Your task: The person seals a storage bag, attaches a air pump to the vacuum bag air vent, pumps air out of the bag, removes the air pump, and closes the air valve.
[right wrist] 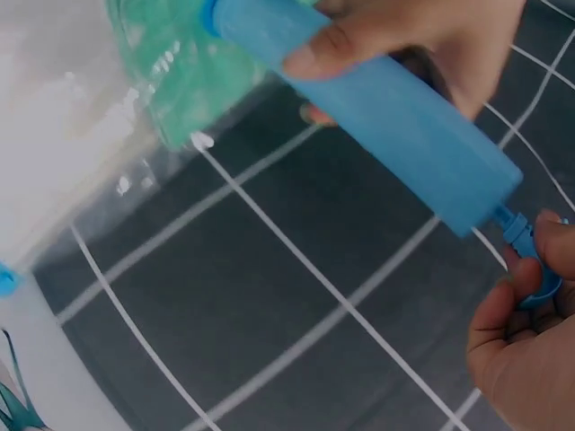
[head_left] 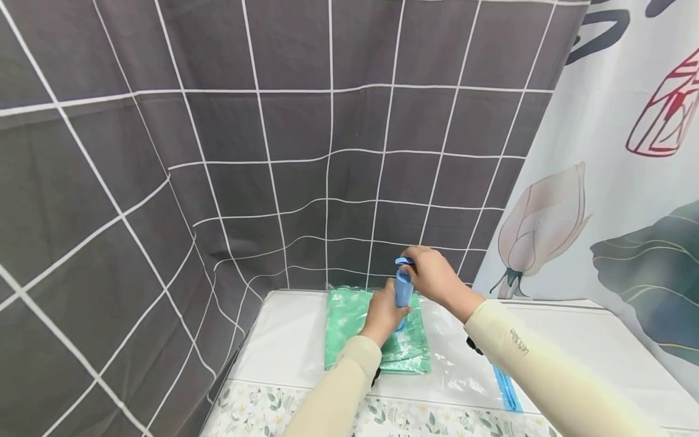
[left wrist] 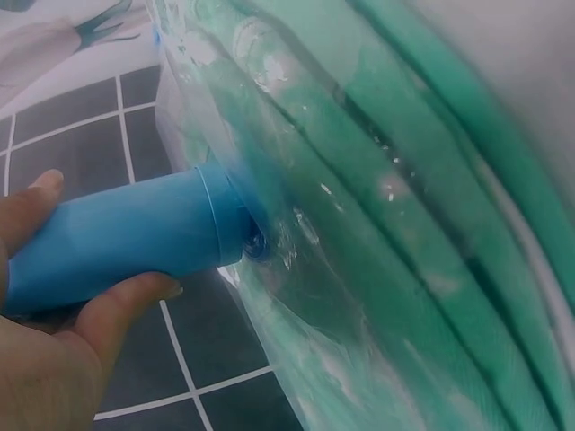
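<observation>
Pumping step: left hand (head_left: 382, 315) grips pump (head_left: 403, 290) on vacuum bag (head_left: 377, 328) at bench's (head_left: 546, 340) back edge; right hand (head_left: 434, 274) pinches handle (right wrist: 530, 260). Next likely needs a straight stroke.

— Bright, even, soft; hardly any shadows. Wide-angle bending toward 9 and 3 o'clock in the head view.

— Blurred close up in both wrist views; glints on the plastic bag (left wrist: 377, 189).

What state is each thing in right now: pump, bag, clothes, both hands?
Blue hand pump: upright, nozzle pressed on the bag.
Pump handle: slightly pulled out.
Vacuum bag: flat on the table, wrinkled around contents.
Green clothes: folded inside the bag.
Left hand: grips pump barrel.
Right hand: grips handle.
</observation>
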Tool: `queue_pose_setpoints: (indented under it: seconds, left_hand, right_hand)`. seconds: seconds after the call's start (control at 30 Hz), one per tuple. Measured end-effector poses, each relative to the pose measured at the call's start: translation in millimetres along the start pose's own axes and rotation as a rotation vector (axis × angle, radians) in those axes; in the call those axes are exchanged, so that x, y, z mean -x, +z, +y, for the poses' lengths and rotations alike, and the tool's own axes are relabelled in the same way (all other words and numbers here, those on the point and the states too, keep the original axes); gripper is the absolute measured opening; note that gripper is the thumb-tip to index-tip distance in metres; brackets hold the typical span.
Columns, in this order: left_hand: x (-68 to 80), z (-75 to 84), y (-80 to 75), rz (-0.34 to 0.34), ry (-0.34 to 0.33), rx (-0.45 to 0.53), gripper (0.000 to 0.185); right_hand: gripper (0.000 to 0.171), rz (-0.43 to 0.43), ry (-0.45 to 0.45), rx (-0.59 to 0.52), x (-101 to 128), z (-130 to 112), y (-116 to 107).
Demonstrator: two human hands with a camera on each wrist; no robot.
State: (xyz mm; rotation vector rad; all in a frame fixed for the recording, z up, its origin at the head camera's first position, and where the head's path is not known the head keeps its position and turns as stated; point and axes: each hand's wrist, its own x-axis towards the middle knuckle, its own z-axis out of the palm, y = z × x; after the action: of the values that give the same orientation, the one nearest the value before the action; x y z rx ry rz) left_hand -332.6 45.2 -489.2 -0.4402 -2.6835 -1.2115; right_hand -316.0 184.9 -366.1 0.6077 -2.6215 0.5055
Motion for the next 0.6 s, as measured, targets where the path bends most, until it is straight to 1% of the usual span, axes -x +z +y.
queue_pose_setpoints:
  seconds: [0.1, 0.2, 0.3, 0.4, 0.5, 0.6]
  left_hand:
    - [0.2, -0.2, 1.3, 0.007, 0.001, -0.010, 0.066]
    - [0.0, -1.3, 2.8, 0.026, 0.011, -0.022, 0.067]
    - [-0.6, -2.2, 3.8, 0.046, 0.028, -0.025, 0.068]
    - [-0.6, -3.0, 4.4, 0.043, 0.027, 0.001, 0.067]
    - [0.0, -3.4, 4.5, 0.035, 0.022, 0.034, 0.068]
    - [1.4, -2.5, 3.4, 0.036, 0.015, 0.042, 0.068]
  right_hand:
    - [0.019, 0.008, 0.029, -0.012, -7, -6, -20]
    - [0.020, 0.021, 0.047, -0.008, -19, -13, -46]
    - [0.020, 0.036, 0.045, 0.004, -32, -22, -75]
    - [0.022, 0.054, 0.038, 0.021, -42, -30, -99]
    - [0.023, 0.073, 0.030, 0.034, -48, -37, -113]
    - [0.024, 0.096, 0.030, 0.027, -48, -40, -114]
